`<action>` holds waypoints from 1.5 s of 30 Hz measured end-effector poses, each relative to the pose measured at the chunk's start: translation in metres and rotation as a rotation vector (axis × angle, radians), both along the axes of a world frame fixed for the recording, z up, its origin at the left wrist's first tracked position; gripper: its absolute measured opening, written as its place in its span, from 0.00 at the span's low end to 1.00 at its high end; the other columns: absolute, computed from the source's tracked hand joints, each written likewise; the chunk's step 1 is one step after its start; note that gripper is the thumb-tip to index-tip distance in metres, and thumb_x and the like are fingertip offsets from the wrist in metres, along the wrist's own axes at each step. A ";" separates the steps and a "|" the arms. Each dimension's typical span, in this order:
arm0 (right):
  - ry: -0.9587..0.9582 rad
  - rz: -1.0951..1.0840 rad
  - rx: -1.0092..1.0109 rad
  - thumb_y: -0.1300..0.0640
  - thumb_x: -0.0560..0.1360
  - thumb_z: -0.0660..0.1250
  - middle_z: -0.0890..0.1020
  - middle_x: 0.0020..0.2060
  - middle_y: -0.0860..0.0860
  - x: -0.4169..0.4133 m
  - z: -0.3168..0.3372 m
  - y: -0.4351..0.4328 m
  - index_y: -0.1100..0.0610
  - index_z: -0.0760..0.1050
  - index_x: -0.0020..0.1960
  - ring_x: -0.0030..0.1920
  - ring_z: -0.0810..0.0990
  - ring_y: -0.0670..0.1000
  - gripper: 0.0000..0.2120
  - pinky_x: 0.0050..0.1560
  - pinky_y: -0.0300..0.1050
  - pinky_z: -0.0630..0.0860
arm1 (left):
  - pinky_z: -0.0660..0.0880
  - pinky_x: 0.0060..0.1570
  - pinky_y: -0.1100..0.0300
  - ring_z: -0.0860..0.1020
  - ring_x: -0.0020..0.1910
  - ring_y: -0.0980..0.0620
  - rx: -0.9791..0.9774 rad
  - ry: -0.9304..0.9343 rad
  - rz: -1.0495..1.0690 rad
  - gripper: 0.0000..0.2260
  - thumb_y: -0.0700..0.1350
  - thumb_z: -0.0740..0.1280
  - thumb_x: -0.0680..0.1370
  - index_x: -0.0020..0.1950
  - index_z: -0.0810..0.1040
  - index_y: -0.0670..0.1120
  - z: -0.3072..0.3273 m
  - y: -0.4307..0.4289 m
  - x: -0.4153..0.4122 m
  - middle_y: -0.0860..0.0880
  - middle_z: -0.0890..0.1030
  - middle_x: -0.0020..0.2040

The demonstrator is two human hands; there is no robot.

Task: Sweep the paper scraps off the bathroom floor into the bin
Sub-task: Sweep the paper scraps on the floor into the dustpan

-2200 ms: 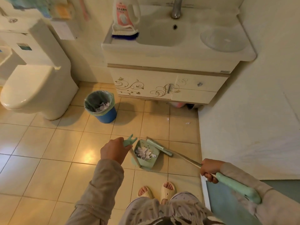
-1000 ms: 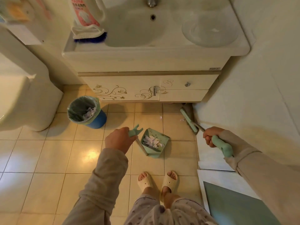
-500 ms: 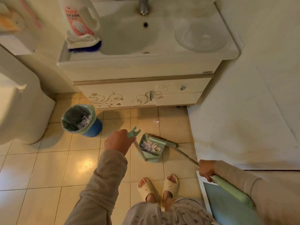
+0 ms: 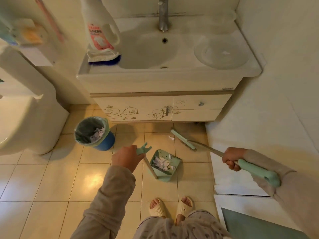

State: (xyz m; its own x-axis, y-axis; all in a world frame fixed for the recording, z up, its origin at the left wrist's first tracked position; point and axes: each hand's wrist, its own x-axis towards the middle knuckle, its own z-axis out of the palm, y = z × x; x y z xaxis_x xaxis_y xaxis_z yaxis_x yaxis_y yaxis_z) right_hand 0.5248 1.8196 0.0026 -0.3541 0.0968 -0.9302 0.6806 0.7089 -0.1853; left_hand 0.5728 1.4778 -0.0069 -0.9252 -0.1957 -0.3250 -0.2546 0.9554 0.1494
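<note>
My left hand (image 4: 126,159) grips the top of the long handle of a green dustpan (image 4: 164,167), which rests on the tiled floor and holds several white paper scraps (image 4: 163,163). My right hand (image 4: 232,158) grips the shaft of a green broom; its head (image 4: 183,140) lies on the floor by the cabinet base. One small white scrap (image 4: 171,138) lies on the tile just left of the broom head. A blue bin (image 4: 94,133) with a green liner stands to the left, holding paper scraps.
A sink cabinet (image 4: 162,107) stands ahead, with a detergent bottle (image 4: 101,31) and a brush on top. A toilet (image 4: 25,121) fills the left side. A white raised ledge (image 4: 250,135) runs along the right. My slippered feet (image 4: 170,207) stand just behind the dustpan.
The broom head has swung away from the dustpan's mouth toward the cabinet base, behind the loose scrap. My right hand moved up and right. The dustpan stays put.
</note>
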 end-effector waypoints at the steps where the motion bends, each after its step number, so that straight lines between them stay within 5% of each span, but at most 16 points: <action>1: 0.019 0.025 0.016 0.70 0.76 0.54 0.66 0.11 0.51 -0.008 -0.002 -0.005 0.60 0.62 0.30 0.13 0.64 0.46 0.16 0.19 0.29 0.62 | 0.65 0.33 0.61 0.72 0.35 0.51 -0.006 0.001 0.020 0.16 0.60 0.63 0.74 0.49 0.78 0.47 0.001 -0.001 0.003 0.52 0.74 0.36; 6: 0.049 0.170 0.075 0.68 0.76 0.52 0.67 0.19 0.54 -0.038 -0.021 -0.039 0.60 0.62 0.31 0.21 0.65 0.48 0.15 0.22 0.34 0.63 | 0.69 0.36 0.60 0.74 0.36 0.49 -0.016 -0.031 0.064 0.16 0.60 0.63 0.74 0.47 0.78 0.47 0.003 -0.004 0.016 0.48 0.80 0.39; 10: 0.031 0.370 0.111 0.68 0.76 0.53 0.75 0.13 0.51 -0.024 -0.033 -0.067 0.60 0.64 0.30 0.16 0.70 0.47 0.16 0.23 0.37 0.67 | 0.73 0.38 0.58 0.77 0.38 0.48 -0.005 -0.061 0.109 0.16 0.60 0.63 0.74 0.48 0.78 0.48 0.000 -0.008 0.028 0.50 0.80 0.39; 12: 0.015 0.483 0.124 0.67 0.76 0.55 0.87 0.43 0.57 -0.007 -0.035 -0.078 0.65 0.70 0.36 0.23 0.71 0.48 0.12 0.25 0.35 0.67 | 0.72 0.37 0.59 0.77 0.38 0.48 -0.004 -0.053 0.113 0.16 0.60 0.63 0.74 0.49 0.78 0.48 -0.003 -0.008 0.030 0.50 0.80 0.39; 13: 0.008 0.551 0.169 0.67 0.77 0.55 0.82 0.57 0.60 0.004 -0.034 -0.081 0.69 0.72 0.40 0.28 0.70 0.49 0.10 0.26 0.34 0.65 | 0.72 0.38 0.58 0.78 0.39 0.47 -0.001 -0.049 0.111 0.16 0.60 0.63 0.75 0.49 0.78 0.48 -0.005 -0.007 0.029 0.49 0.81 0.40; 15: -0.043 0.515 0.166 0.67 0.77 0.56 0.76 0.65 0.61 0.026 -0.033 -0.078 0.71 0.71 0.42 0.34 0.74 0.49 0.09 0.26 0.33 0.65 | 0.72 0.39 0.58 0.79 0.41 0.46 0.009 -0.034 0.105 0.16 0.59 0.63 0.75 0.49 0.78 0.47 -0.007 -0.005 0.024 0.47 0.82 0.43; 16: -0.070 0.466 0.087 0.67 0.76 0.57 0.79 0.61 0.60 0.035 -0.034 -0.073 0.66 0.69 0.37 0.32 0.77 0.45 0.09 0.24 0.31 0.67 | 0.71 0.38 0.58 0.79 0.41 0.46 0.011 -0.025 0.094 0.16 0.58 0.63 0.75 0.49 0.78 0.47 -0.007 -0.004 0.021 0.47 0.82 0.43; 18: -0.023 0.422 -0.014 0.67 0.74 0.59 0.85 0.37 0.53 0.050 -0.035 -0.063 0.56 0.66 0.33 0.17 0.74 0.37 0.12 0.19 0.28 0.68 | 0.70 0.38 0.58 0.80 0.42 0.45 0.011 -0.013 0.072 0.16 0.58 0.63 0.75 0.50 0.78 0.46 -0.007 -0.003 0.015 0.46 0.82 0.44; 20: -0.063 0.397 -0.012 0.68 0.73 0.58 0.75 0.13 0.46 0.060 -0.030 -0.061 0.56 0.63 0.34 0.12 0.70 0.40 0.12 0.19 0.32 0.69 | 0.70 0.38 0.58 0.80 0.44 0.45 0.015 -0.006 0.066 0.16 0.58 0.63 0.75 0.51 0.78 0.46 -0.006 -0.005 0.010 0.46 0.82 0.45; 21: -0.099 0.411 0.012 0.68 0.73 0.57 0.70 0.09 0.46 0.062 -0.028 -0.060 0.57 0.62 0.34 0.11 0.68 0.41 0.11 0.20 0.35 0.68 | 0.70 0.38 0.58 0.79 0.42 0.46 0.014 -0.004 0.063 0.16 0.58 0.63 0.75 0.51 0.78 0.46 -0.005 -0.006 0.009 0.46 0.82 0.44; 25: -0.131 0.253 -0.006 0.68 0.73 0.56 0.66 0.10 0.47 0.059 -0.016 -0.046 0.60 0.63 0.36 0.12 0.65 0.44 0.09 0.21 0.31 0.63 | 0.68 0.36 0.59 0.74 0.37 0.49 -0.011 0.010 0.062 0.17 0.58 0.63 0.75 0.51 0.78 0.46 -0.005 -0.013 0.010 0.47 0.82 0.44; 31: -0.059 0.130 0.012 0.71 0.74 0.54 0.64 0.14 0.51 0.052 -0.008 -0.034 0.61 0.62 0.34 0.13 0.63 0.45 0.12 0.21 0.29 0.61 | 0.70 0.39 0.59 0.80 0.45 0.47 0.038 -0.020 0.041 0.17 0.58 0.63 0.75 0.52 0.78 0.47 -0.005 -0.018 0.014 0.47 0.82 0.47; 38: 0.015 0.285 0.078 0.68 0.74 0.53 0.66 0.25 0.54 0.040 -0.013 -0.060 0.60 0.64 0.36 0.22 0.66 0.48 0.09 0.23 0.37 0.63 | 0.70 0.38 0.60 0.78 0.41 0.49 -0.006 -0.044 0.024 0.16 0.59 0.63 0.75 0.51 0.78 0.48 -0.001 -0.040 0.031 0.49 0.83 0.46; 43: -0.017 0.583 0.193 0.68 0.75 0.55 0.74 0.17 0.54 0.062 -0.025 -0.102 0.60 0.62 0.30 0.19 0.72 0.47 0.15 0.27 0.35 0.65 | 0.74 0.40 0.58 0.79 0.41 0.49 0.012 -0.041 0.046 0.16 0.59 0.63 0.75 0.51 0.78 0.48 -0.002 -0.049 0.052 0.49 0.83 0.44; 45: -0.048 0.717 0.145 0.68 0.76 0.58 0.79 0.35 0.64 0.077 -0.025 -0.117 0.59 0.61 0.27 0.29 0.75 0.54 0.19 0.28 0.33 0.63 | 0.75 0.41 0.58 0.80 0.41 0.48 0.006 -0.040 0.053 0.16 0.59 0.62 0.75 0.51 0.78 0.48 -0.005 -0.051 0.055 0.48 0.83 0.44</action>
